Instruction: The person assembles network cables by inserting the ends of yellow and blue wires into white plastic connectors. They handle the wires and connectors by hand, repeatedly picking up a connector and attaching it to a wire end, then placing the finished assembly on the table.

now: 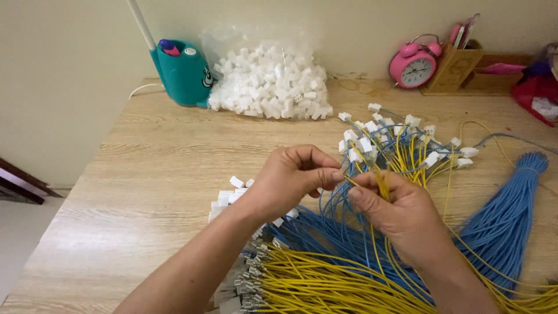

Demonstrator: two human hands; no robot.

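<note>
My left hand (290, 177) and my right hand (392, 209) meet over the wooden table (163, 168), fingertips together. My right hand is closed around a thin yellow wire (383, 185). My left hand pinches something small at that wire's end; what it is stays hidden by the fingers. Below my wrists lies a heap of yellow wires (325, 285) with metal tips and a spread of blue wires (325, 232). Wires fitted with white plastic connectors (401, 142) fan out just beyond my hands.
A clear bag of loose white connectors (270, 81) sits at the back beside a teal lamp base (183, 72). A few white connectors (229, 195) lie left of my left wrist. A bundle of blue wires (511, 197), a pink alarm clock (414, 67) and a wooden pen holder (459, 67) are to the right.
</note>
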